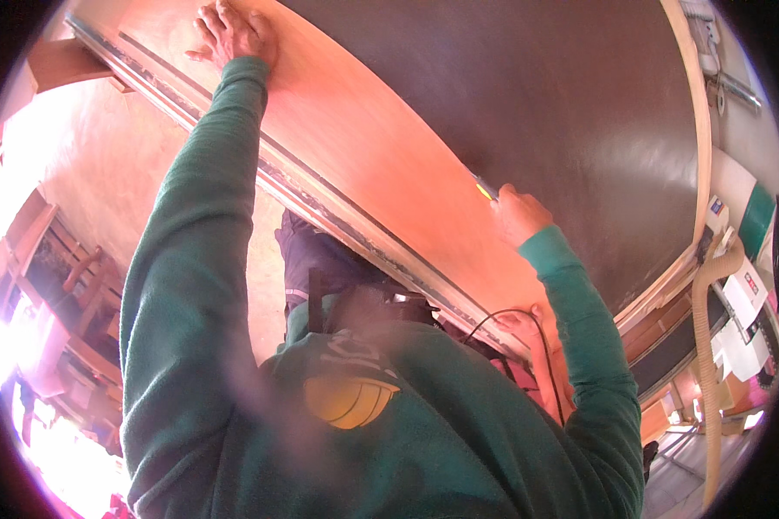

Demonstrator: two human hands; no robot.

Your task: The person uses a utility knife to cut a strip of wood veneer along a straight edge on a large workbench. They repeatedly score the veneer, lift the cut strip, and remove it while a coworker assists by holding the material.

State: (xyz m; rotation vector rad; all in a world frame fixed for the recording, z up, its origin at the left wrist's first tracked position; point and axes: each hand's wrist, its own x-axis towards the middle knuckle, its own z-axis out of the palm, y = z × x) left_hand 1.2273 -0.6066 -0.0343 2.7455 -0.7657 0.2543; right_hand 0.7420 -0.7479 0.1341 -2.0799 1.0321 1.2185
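My left hand (234, 35) lies with its fingers apart on the pale, orange-tinted wooden surface (346, 130) at the upper left. In my right hand (521, 214) is a utility knife (486, 188) with grey and yellow on it, pointing away to the upper left. Its tip is at the line where the pale wood meets a large dark brown sheet (571, 104). Whether the blade touches the surface, I cannot tell. Both arms wear green sleeves.
A long rail (320, 203) runs along the near edge of the work surface, close to my body. A thin dark cable (541, 333) loops beside my right forearm. At the right hangs a beige ribbed hose (705, 346), near white machine parts (744, 290). Wooden pieces (69, 303) stand at the far left.
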